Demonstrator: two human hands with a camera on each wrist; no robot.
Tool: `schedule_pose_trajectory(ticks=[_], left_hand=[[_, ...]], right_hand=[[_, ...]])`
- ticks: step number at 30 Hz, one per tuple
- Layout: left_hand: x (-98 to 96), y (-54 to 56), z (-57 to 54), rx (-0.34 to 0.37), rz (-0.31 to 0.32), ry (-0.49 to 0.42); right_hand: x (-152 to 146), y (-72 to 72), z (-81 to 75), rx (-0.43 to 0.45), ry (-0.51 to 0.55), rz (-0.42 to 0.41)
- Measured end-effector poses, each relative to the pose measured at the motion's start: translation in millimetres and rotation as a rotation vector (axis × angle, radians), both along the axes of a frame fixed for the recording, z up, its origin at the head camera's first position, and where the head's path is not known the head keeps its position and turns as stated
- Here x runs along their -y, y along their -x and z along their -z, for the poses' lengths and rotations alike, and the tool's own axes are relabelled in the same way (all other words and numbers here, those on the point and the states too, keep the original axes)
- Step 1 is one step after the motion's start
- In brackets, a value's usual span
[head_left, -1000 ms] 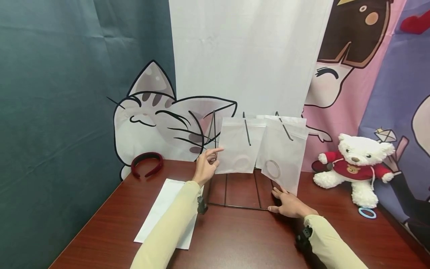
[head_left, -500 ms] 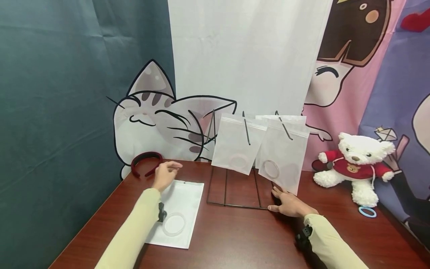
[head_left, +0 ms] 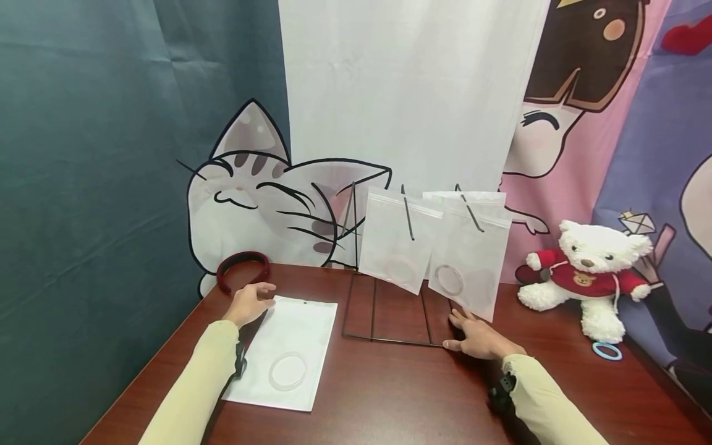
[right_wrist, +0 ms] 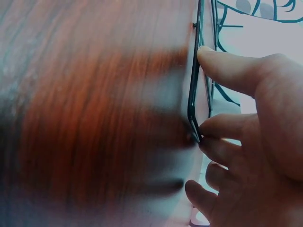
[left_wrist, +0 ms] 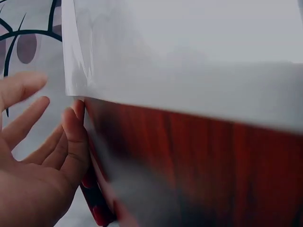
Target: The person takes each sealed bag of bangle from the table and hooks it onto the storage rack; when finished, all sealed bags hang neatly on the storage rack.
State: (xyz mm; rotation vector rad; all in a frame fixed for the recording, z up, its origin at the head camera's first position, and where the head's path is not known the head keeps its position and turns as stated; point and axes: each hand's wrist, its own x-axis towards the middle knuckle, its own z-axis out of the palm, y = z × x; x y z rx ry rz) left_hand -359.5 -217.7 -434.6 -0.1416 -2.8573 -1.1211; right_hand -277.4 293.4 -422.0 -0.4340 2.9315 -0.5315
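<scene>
My left hand (head_left: 248,304) is at the upper left corner of a white zip bag (head_left: 297,334) lying on the table. Its fingers are spread and loosely bent, and in the left wrist view the fingertips (left_wrist: 72,124) are right by the bag's lower corner (left_wrist: 73,85). A pale ring (head_left: 287,371) shows through that bag. My right hand (head_left: 478,337) rests on the front right corner of a black wire rack (head_left: 395,342). Thumb and fingertips touch the wire (right_wrist: 194,90) in the right wrist view. Two similar bags, a left one (head_left: 397,232) and a right one (head_left: 473,247), hang from the rack's prongs.
A dark red headband (head_left: 261,267) stands at the back left, just behind my left hand. To the right sits a white teddy bear (head_left: 586,272) in a red top, with a light blue ring (head_left: 607,351) at its foot. Printed curtains close off the back.
My left hand has moved from the left hanging bag, left and down to the bag on the table. The left hanging bag has swung slightly and hangs tilted. My right hand stays on the rack.
</scene>
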Motion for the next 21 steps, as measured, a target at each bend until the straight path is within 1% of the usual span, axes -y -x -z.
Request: schedule_pose_trajectory(ticks=[6, 9, 11, 13, 17, 19, 21], left_hand=[[-6.5, 2.3, 0.1, 0.040, 0.025, 0.069], [-7.8, 1.3, 0.0, 0.052, 0.028, 0.074], [-7.4, 0.1, -0.2, 0.053, 0.030, 0.062], [-5.7, -1.4, -0.5, 0.049, 0.047, 0.043], [-0.6, -4.9, -2.3, 0.030, 0.118, -0.011], [2.1, -5.4, -3.7, 0.015, 0.161, -0.042], [3.5, -5.2, -5.4, 0.002, 0.187, -0.076]], right_hand=[[0, -0.2, 0.4, -0.007, 0.000, 0.003], [1, 0.3, 0.9, -0.013, 0.000, 0.011], [1, 0.3, 0.6, -0.023, -0.008, 0.005], [2, 0.6, 1.0, -0.029, -0.008, 0.003], [2, 0.1, 0.6, -0.034, -0.011, -0.002], [2, 0.0, 0.5, -0.027, -0.007, 0.005], [1, -0.2, 0.0, -0.022, -0.005, 0.007]])
